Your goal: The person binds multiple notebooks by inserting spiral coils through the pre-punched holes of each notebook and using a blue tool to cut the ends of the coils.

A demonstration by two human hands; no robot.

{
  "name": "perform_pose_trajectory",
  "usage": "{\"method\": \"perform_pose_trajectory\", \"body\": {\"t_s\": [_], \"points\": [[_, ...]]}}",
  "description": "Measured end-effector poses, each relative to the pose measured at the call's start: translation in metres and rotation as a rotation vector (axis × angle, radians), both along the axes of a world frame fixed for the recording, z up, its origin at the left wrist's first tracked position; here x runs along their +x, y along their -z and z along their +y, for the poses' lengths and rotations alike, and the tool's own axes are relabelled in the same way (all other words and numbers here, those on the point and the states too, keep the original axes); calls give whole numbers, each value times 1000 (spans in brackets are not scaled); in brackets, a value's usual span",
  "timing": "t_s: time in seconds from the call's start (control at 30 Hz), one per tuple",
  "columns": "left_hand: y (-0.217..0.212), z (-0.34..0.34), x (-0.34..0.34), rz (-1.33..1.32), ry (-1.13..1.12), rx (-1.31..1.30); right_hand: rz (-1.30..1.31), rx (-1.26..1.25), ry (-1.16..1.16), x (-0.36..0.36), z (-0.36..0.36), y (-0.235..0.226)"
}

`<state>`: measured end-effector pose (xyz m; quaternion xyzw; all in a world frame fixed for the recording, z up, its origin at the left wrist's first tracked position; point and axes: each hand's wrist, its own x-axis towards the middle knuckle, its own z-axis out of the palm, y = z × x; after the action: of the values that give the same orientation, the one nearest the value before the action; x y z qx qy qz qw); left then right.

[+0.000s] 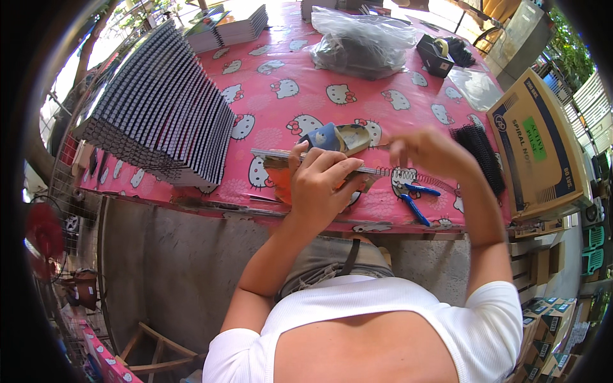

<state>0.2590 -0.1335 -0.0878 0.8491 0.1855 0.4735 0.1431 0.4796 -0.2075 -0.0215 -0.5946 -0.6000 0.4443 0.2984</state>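
Note:
My left hand [324, 177] grips a notebook [280, 185] with an orange cover, thumb on one side and fingers over its upper edge. A spiral coil [428, 180] sticks out from the right end of that edge and trails over the table. My right hand [424, 152] is above the coil, smeared by motion, so its fingers cannot be made out. Just beyond the notebook lies a small blue and beige slipper [336, 138]. Blue-handled pliers [416, 209] rest on the table below the coil.
A tall stack of spiral-bound notebooks [159, 108] stands at the left, with more notebooks [239, 27] behind. A plastic-wrapped bundle [361, 48] and a black tape dispenser [435, 56] sit at the back. Black coils [480, 156] and a cardboard box [539, 147] line the right of the pink table [274, 118].

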Motion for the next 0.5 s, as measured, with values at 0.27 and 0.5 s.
{"method": "perform_pose_trajectory", "body": {"t_s": [0.27, 0.5], "points": [[-6, 10, 3, -25, -127, 6, -1007, 636, -272, 18, 81, 129], [1, 16, 1, 17, -136, 19, -855, 688, 49, 16, 65, 140]]}}
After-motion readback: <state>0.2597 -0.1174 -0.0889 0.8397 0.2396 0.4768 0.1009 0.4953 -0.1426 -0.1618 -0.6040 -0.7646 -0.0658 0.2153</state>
